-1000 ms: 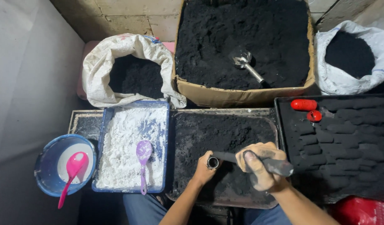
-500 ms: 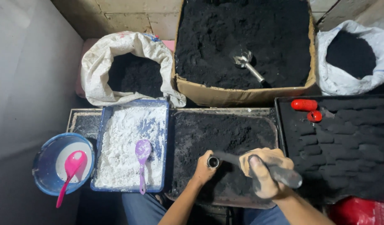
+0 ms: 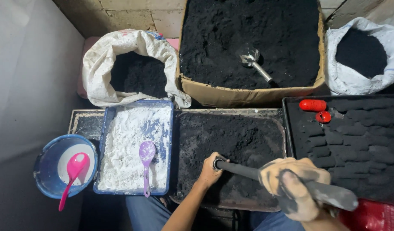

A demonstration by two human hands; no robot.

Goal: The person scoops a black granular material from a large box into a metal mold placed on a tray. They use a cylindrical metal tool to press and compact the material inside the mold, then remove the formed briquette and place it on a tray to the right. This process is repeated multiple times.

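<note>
My left hand is bare and wrapped around a small dark tube that stands on the black powder in the middle tray. My right hand, in a soot-stained glove, grips a dark metal rod whose tip sits in the tube's mouth; the rod's thick end juts out to the right. Both hands are at the tray's near edge.
A blue tray of white powder with a purple spoon lies left; a blue bowl holds a pink spoon. Behind are a cardboard box of black powder with a metal scoop and two white sacks. A black tray with red pieces is right.
My right hand has drawn back toward me and to the right along the rod, rising closer to the camera. The left hand and the tube have stayed in place.
</note>
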